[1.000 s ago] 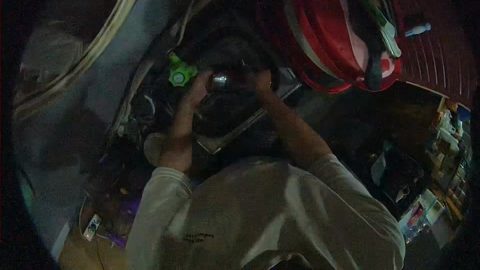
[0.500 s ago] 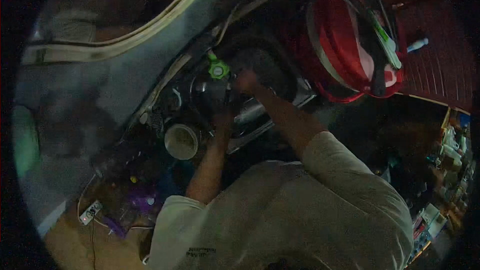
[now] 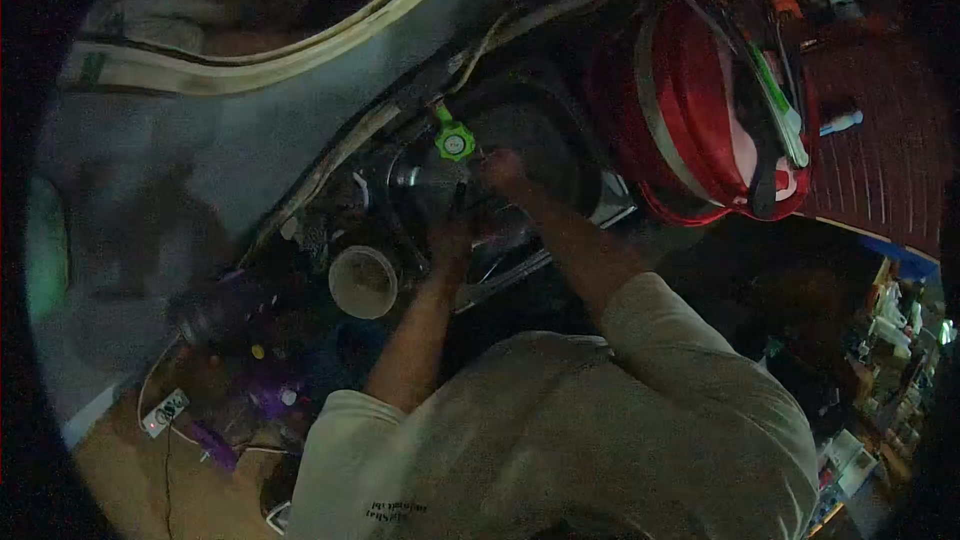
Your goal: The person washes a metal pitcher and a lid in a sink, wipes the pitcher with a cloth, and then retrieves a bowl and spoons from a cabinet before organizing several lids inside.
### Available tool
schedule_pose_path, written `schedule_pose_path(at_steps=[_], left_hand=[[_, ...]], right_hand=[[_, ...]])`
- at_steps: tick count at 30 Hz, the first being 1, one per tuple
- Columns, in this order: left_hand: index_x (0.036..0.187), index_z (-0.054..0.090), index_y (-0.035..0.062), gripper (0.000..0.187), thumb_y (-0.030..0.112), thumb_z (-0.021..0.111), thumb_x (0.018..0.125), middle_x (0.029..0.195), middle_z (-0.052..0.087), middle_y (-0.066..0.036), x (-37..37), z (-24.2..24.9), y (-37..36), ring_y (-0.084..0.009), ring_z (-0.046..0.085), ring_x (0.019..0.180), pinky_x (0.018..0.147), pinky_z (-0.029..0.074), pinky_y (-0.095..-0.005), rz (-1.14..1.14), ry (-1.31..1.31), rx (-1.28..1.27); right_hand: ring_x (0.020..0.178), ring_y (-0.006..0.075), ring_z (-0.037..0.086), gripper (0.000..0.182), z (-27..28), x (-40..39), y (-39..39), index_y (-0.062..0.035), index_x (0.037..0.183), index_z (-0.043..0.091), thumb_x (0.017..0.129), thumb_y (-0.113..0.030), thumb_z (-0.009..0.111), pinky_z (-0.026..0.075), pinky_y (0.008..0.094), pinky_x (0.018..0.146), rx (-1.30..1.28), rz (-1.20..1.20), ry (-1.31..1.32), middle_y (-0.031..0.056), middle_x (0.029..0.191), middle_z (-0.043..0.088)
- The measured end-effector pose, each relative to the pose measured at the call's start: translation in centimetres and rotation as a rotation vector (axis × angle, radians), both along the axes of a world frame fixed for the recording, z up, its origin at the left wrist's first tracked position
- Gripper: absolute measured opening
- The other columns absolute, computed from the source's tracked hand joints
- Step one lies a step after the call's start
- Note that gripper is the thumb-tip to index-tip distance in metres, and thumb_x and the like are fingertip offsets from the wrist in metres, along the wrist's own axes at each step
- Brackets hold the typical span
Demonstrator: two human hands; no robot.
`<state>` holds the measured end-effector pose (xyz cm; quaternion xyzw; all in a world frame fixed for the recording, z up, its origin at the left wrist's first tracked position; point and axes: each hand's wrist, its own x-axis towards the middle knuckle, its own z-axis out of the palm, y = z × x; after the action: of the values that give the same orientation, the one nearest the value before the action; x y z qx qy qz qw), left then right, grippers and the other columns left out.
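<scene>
Both my arms reach over a dark, glossy basin (image 3: 610, 208) that looks like a sink, in very dim light. My right hand (image 3: 503, 175) is just to the right of a bright green knob (image 3: 456, 144), which looks like a tap handle. Below the knob, my left hand (image 3: 452, 230) is low over the near side of the basin, mostly lost in shadow. The fingers of both hands are too dark and blurred to read. Whether they hold anything is hidden.
A pale round tub (image 3: 363, 282) stands left of the basin. To the right is a large red container (image 3: 690, 110) with a green-edged utensil (image 3: 775, 90) across it. A white power strip (image 3: 165, 412) lies at lower left. Cluttered goods (image 3: 890, 340) lie at far right.
The view has shifted slightly, so the knob and the red container appear farther right. My right hand stays beside the knob and my left hand stays low over the basin.
</scene>
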<state>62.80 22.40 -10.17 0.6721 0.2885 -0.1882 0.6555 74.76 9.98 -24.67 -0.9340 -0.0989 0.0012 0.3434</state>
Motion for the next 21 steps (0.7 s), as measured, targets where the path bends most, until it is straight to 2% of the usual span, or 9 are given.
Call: schedule_pose_path(at_steps=[3,7,8,10,13,16,19,20,21], left_hand=[[0.116,0.060,-0.0052,0.038,0.022,0.065,0.090,0.099,0.066,-0.011,0.6,1.4,-1.9,-0.0205,0.059,0.082,0.074,0.048,-0.0386,0.168,0.029,0.146],[0.116,0.061,-0.0060,0.039,0.022,0.066,0.089,0.104,0.064,-0.012,0.5,2.0,-2.9,-0.0203,0.057,0.088,0.079,0.047,-0.0368,0.498,0.127,0.278],[0.119,0.058,-0.0070,0.043,0.024,0.065,0.090,0.107,0.064,-0.014,-1.3,-0.4,-0.1,-0.0218,0.058,0.092,0.082,0.047,-0.0378,0.110,-0.110,0.274],[0.122,0.056,-0.0081,0.046,0.026,0.064,0.092,0.110,0.063,-0.016,-2.0,-2.1,1.8,-0.0232,0.058,0.096,0.085,0.047,-0.0388,-0.276,-0.351,0.256],[0.138,0.050,0.0070,0.046,0.025,0.055,0.096,0.135,0.052,-0.020,-1.7,-4.1,2.5,-0.0384,0.050,0.124,0.106,0.037,-0.0547,-0.400,0.092,0.263],[0.142,0.044,0.0071,0.050,0.026,0.055,0.097,0.136,0.052,-0.019,-0.7,-7.1,3.0,-0.0365,0.047,0.128,0.109,0.035,-0.0517,-0.623,0.108,0.510],[0.146,0.038,0.0082,0.056,0.031,0.054,0.098,0.140,0.049,-0.017,2.3,-10.7,3.6,-0.0353,0.046,0.129,0.110,0.034,-0.0507,-1.016,-0.101,0.853],[0.133,0.047,0.0020,0.050,0.034,0.058,0.097,0.121,0.057,-0.017,3.0,-10.9,3.6,-0.0337,0.054,0.114,0.099,0.040,-0.0491,-0.541,-0.005,0.422],[0.127,0.052,-0.0011,0.048,0.035,0.059,0.096,0.112,0.061,-0.016,3.7,-9.6,2.8,-0.0329,0.058,0.106,0.094,0.043,-0.0483,-0.315,0.054,0.195]], right_hand=[[0.091,0.0234,0.064,0.031,-4.7,0.0,1.1,-0.0042,0.094,0.066,0.089,-0.034,0.064,0.053,0.0395,0.079,-0.074,0.151,-0.133,0.0104,0.096,0.064],[0.097,0.0255,0.061,0.030,-2.2,-0.1,1.1,-0.0061,0.105,0.064,0.092,-0.033,0.060,0.050,0.0429,0.086,-0.042,0.177,-0.118,0.0116,0.104,0.062],[0.099,0.0261,0.061,0.030,-1.2,-0.3,0.8,-0.0066,0.108,0.064,0.093,-0.032,0.059,0.049,0.0437,0.087,-0.023,0.176,-0.093,0.0119,0.107,0.062],[0.101,0.0271,0.060,0.031,0.3,-0.5,0.3,-0.0076,0.113,0.063,0.095,-0.032,0.058,0.048,0.0454,0.091,0.004,0.189,-0.051,0.0125,0.111,0.061],[0.106,0.0287,0.058,0.033,2.4,-0.4,-0.8,-0.0091,0.122,0.061,0.097,-0.030,0.055,0.045,0.0478,0.096,0.067,0.181,0.115,0.0135,0.117,0.059],[0.096,0.0243,0.061,0.031,4.4,-0.4,-3.9,-0.0063,0.117,0.065,0.099,-0.028,0.052,0.049,0.0398,0.090,0.427,-0.048,0.688,0.0128,0.101,0.064],[0.105,0.0255,0.059,0.033,1.7,-0.4,-6.7,-0.0083,0.124,0.060,0.100,-0.028,0.051,0.047,0.0413,0.096,0.482,0.016,0.776,0.0125,0.114,0.061],[0.108,0.0259,0.059,0.034,-0.5,0.0,-7.4,-0.0089,0.126,0.059,0.100,-0.028,0.050,0.046,0.0418,0.098,0.412,0.112,0.731,0.0124,0.118,0.060],[0.111,0.0263,0.058,0.035,-3.4,0.6,-8.2,-0.0096,0.129,0.057,0.100,-0.028,0.050,0.046,0.0422,0.099,0.334,0.234,0.653,0.0124,0.122,0.059]])
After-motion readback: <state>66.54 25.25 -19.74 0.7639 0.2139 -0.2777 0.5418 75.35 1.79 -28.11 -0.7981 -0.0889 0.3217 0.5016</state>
